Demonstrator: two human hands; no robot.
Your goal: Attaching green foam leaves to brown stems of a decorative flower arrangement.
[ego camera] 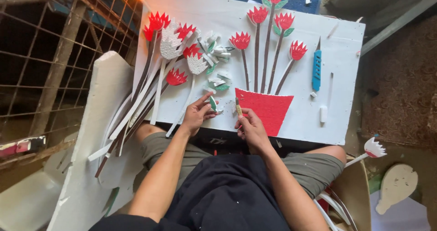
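Observation:
A white foam board (337, 53) lies across my lap. On it is a red pot shape (268, 107) with several red tulip cut-outs (257, 15) on dark stems rising from it. My left hand (196, 114) pinches a small green and white leaf piece (212, 102) at the board's near edge. My right hand (250, 127) grips a small brush or glue stick (238, 107) upright, its tip just left of the red pot. Loose green and white leaf pieces (217, 53) lie in a heap above my left hand.
A pile of loose red and white tulips on long stems (159, 72) fans off the board's left side. A blue craft knife (316, 69) lies on the right of the board. A white foam sheet (98, 135) leans at my left; wire mesh (50, 53) beyond it.

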